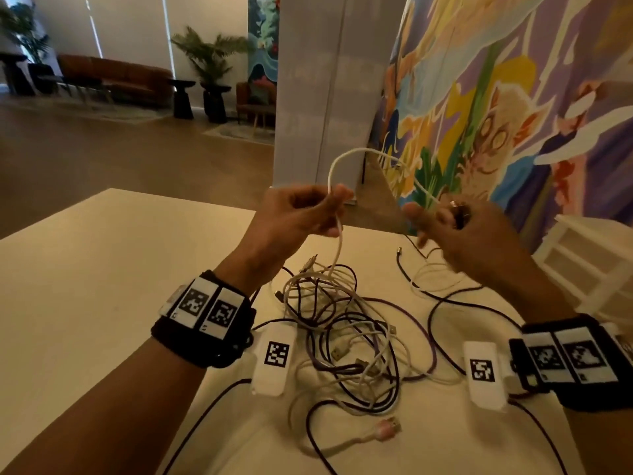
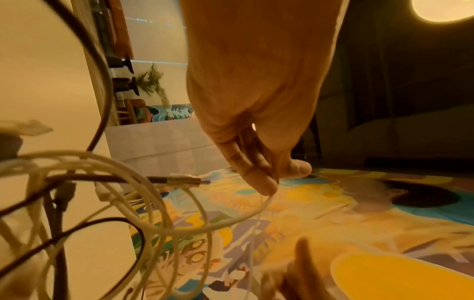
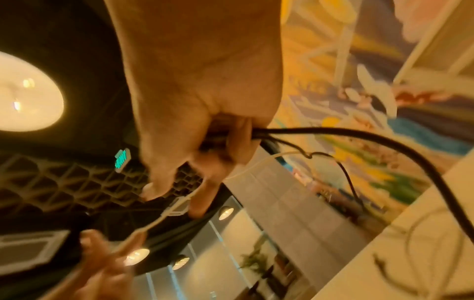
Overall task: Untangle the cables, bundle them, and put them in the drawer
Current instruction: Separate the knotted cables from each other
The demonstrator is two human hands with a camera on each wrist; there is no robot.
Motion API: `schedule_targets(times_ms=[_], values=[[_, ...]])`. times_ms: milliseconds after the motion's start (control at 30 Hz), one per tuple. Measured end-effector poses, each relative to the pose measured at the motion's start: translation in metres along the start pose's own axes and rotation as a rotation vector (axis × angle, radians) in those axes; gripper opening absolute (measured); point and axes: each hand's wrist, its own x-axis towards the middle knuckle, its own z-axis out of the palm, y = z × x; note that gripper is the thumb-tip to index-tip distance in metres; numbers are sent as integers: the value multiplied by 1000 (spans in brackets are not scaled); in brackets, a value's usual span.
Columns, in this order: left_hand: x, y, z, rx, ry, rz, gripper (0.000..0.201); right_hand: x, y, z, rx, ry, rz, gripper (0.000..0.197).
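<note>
Left hand point(image 1: 301, 214) raised above the table point(image 1: 85, 286), thumb and fingers pinching a white cable point(image 1: 337, 166). From that pinch, arched up toward 12 o'clock and over toward 3 o'clock to the right hand point(image 1: 459, 234); below it, dropped toward 6 o'clock into the tangle of cables point(image 1: 346, 334). Right hand closed around dark cables point(image 3: 333, 130), with the white cable's plug point(image 3: 177, 207) seen beside its fingertips point(image 3: 202, 203); exact finger contact on the plug blurred, could not tell. Tangle of white, dark and purplish leads lay on the table between both wrists, a pink-tipped plug point(image 1: 388, 427) at 6 o'clock of the heap. White drawer unit point(image 1: 589, 262) stood at 3 o'clock, well apart.
</note>
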Motion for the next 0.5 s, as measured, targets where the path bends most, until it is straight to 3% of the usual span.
schedule_targets(times_ms=[67,167,367,500], values=[[5,3,6,-91,19,-14,32,-9,-12,14,114,-174,-98,55],[11,14,14,-177,9,0,28,-19,-18,36,185,-264,-179,54],[10,10,24,-85,-66,-24,32,-23,-11,55,486,-108,-187,41],[0,2,20,-15,-142,-298,51,-20,-1,50,658,49,-79,39]])
